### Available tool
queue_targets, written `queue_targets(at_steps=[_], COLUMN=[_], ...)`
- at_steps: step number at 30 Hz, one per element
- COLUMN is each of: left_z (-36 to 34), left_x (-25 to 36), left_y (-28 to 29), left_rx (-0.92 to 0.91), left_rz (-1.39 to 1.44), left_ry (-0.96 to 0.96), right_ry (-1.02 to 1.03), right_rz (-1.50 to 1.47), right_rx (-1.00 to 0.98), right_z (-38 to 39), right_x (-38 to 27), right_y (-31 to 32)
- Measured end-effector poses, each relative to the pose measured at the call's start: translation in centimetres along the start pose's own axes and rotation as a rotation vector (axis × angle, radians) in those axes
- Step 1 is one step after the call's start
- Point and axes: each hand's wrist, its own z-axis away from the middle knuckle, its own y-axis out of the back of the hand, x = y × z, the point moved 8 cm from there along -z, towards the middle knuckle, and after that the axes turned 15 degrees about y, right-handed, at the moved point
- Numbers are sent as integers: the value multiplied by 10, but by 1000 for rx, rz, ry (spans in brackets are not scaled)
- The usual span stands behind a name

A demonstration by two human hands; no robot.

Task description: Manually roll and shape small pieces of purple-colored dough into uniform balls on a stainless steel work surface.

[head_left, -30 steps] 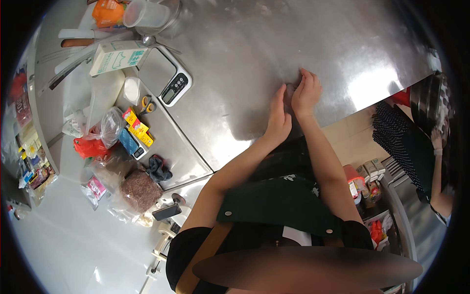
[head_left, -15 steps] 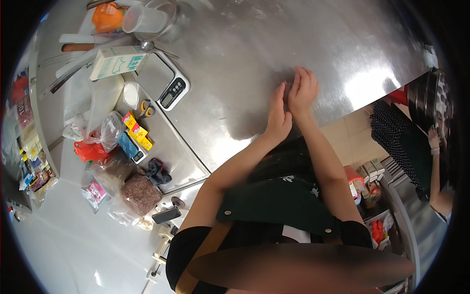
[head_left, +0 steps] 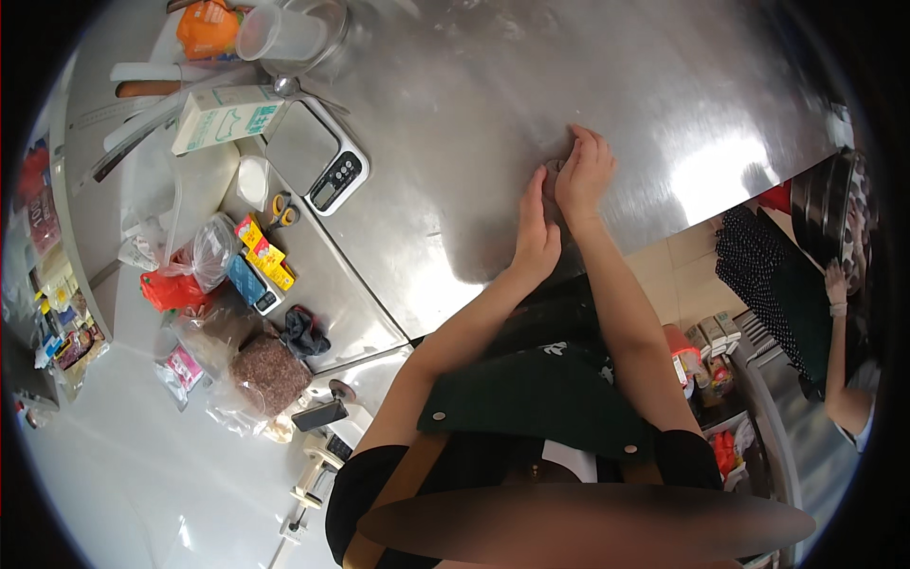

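My left hand (head_left: 537, 235) rests edge-down on the steel worktop (head_left: 455, 123), its fingers stretched out and pointing away from me. Facing it, my right hand (head_left: 585, 180) curves slightly, with its fingers extended. The palms are turned toward each other with a narrow gap between them. A small dull brownish patch shows in that gap near the fingertips; whether it is a thing or a reflection I cannot tell. Neither hand visibly grips anything.
Left of my hands lie a kitchen scale (head_left: 318, 156), a milk carton (head_left: 227, 118), scissors (head_left: 282, 210), a bag of brown granules (head_left: 270, 375) and a phone (head_left: 320, 415). A clear plastic cup (head_left: 284, 33) stands far left. Another person's hand (head_left: 835, 284) is at right.
My left hand has shifted slightly left and the gap between the palms is wider. The right hand has barely moved. The view has tilted a little.
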Motion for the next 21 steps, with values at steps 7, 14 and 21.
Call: queue_targets(at_steps=[7,14,21], left_z=[-31,13,-7], left_x=[-21,-6,-12], left_y=[-2,-6,-4], left_rx=[-71,-4,-98], left_rz=[-25,9,-27], left_ry=[112,45,87], right_ry=[60,-74,-5], right_rz=[38,-35,68], right_rx=[-76,-54,-90], right_z=[-1,13,19], right_x=[-2,-1,1], right_y=[-8,7,5])
